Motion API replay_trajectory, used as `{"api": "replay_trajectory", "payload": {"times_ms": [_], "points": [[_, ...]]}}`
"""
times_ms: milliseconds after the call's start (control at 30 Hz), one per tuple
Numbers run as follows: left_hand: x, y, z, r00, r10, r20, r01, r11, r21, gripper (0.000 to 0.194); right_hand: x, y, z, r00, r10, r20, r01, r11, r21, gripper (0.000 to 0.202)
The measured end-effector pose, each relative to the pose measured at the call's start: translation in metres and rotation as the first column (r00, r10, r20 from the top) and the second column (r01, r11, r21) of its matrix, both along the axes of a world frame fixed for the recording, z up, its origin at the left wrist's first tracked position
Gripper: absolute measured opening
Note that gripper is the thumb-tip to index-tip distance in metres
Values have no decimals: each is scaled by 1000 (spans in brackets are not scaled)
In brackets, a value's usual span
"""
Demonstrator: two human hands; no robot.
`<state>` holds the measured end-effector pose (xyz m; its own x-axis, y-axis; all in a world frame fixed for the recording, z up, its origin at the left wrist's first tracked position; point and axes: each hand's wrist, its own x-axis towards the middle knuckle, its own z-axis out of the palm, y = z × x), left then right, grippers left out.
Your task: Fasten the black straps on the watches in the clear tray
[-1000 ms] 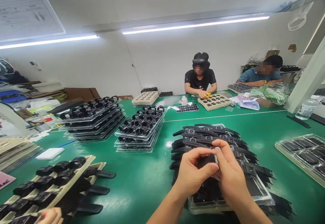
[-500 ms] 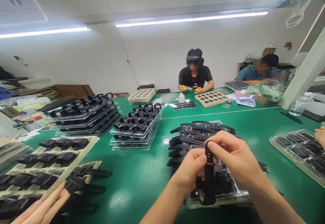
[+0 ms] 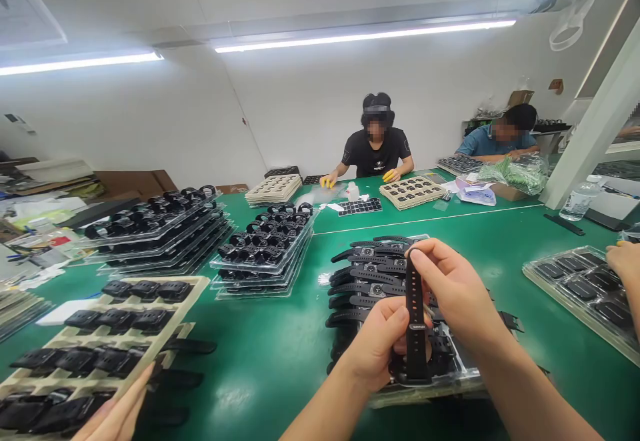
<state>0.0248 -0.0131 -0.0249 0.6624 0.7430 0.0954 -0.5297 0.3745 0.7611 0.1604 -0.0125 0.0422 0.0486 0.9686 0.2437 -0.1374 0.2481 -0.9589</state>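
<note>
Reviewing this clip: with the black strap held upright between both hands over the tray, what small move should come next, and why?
Probably lower the strap onto the pile of strapped watches on the clear tray. The right hand pinches its top end, the left hand grips lower down, and it hangs directly above that tray.

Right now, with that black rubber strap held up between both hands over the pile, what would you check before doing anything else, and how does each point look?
1. Left hand grips the lower end of the black rubber watch strap: ok.
2. Right hand pinches the strap's top end: ok.
3. Strap upright and straight, not twisted: ok.
4. Strap fully joined to the dark piece at its bottom: cannot tell, fingers hide it.
5. Pile of black strapped watches on its clear plastic tray sits steady under the hands: ok.
6. Other people's hands, bottom left and right edge, stay apart from the strap: ok.
</note>
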Motion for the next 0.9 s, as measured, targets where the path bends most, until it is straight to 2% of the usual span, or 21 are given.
{"api": "replay_trajectory", "payload": {"times_ms": [267, 900], "points": [[0, 4, -2, 998, -46, 48, 45, 998, 39, 49, -5, 6, -6, 991, 66, -120, -77, 993, -86, 47], [-2, 6, -12, 997, -58, 49, 53, 994, 92, 52, -9, 7, -9, 979, 95, -182, -122, 983, -140, 50]]}}
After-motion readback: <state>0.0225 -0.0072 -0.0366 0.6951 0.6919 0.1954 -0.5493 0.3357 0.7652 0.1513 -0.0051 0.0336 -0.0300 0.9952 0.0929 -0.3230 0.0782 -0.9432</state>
